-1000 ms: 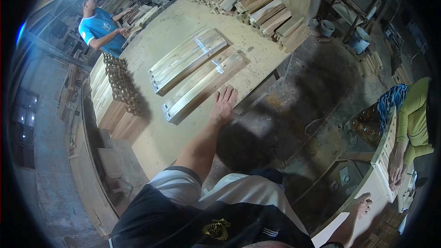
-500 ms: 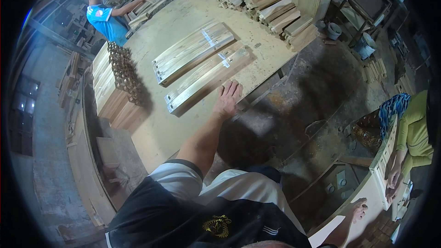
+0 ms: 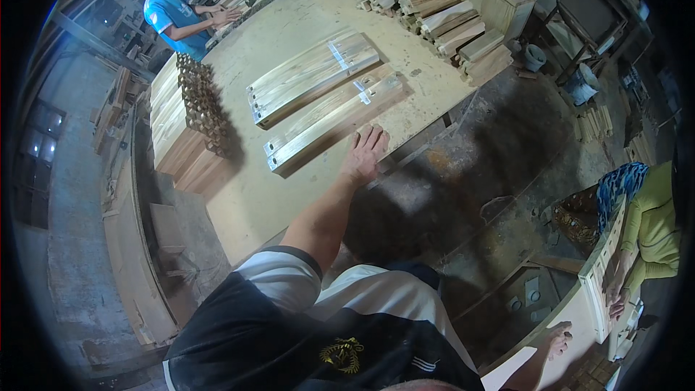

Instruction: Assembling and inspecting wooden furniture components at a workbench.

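My left hand (image 3: 365, 157) rests palm down on the near right edge of the pale tabletop (image 3: 250, 206), fingers stretched out, holding nothing. Just beyond it lies a narrow bundle of wooden slats (image 3: 329, 119), bound with a light strip. A wider bound bundle (image 3: 311, 76) lies parallel to it, farther off. At the lower right my right hand (image 3: 557, 342) lies on a pale curved surface (image 3: 575, 318). Its fingers are slightly bent and apart, and I see nothing in them.
A tall stack of wooden pieces (image 3: 174, 127) stands at the table's left. Several wood strips (image 3: 441, 18) are piled at the far right. A co-worker in blue (image 3: 170, 18) is across the table; another in yellow-green (image 3: 651, 224) sits at right. Buckets (image 3: 581, 88) stand on the floor.
The co-worker in blue has drawn in the outstretched arm, and both their hands are now close together over the wood. My view has shifted slightly; my left hand stays on the table edge.
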Demonstrator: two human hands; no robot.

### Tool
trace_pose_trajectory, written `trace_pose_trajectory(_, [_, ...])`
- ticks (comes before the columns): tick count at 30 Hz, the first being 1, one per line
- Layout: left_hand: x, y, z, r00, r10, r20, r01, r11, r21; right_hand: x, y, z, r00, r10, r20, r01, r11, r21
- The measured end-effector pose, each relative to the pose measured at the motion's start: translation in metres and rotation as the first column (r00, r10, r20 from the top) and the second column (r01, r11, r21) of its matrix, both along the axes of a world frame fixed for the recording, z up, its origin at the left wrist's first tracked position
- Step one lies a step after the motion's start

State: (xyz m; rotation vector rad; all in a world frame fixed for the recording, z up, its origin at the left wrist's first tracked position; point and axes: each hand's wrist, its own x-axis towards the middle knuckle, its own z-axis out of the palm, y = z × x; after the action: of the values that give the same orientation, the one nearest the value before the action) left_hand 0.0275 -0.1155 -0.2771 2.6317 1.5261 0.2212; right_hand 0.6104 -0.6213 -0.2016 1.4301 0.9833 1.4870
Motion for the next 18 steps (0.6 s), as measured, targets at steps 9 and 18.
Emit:
trace_pose_trajectory(9, [0.002, 0.002, 0.000, 1.000, -0.006, 0.018, 0.006, 1.000, -0.005, 0.023, -0.016, -0.069, 0.855, -0.205, -0.476, 0.448, 0.755, 0.479])
trace_pose_trajectory(18, [0.004, -0.003, 0.017, 0.999, 0.024, -0.032, -0.026, 0.998, -0.061, 0.042, -0.022, -0.042, 0.992, 0.024, -0.124, 0.004, 0.976, 0.218])
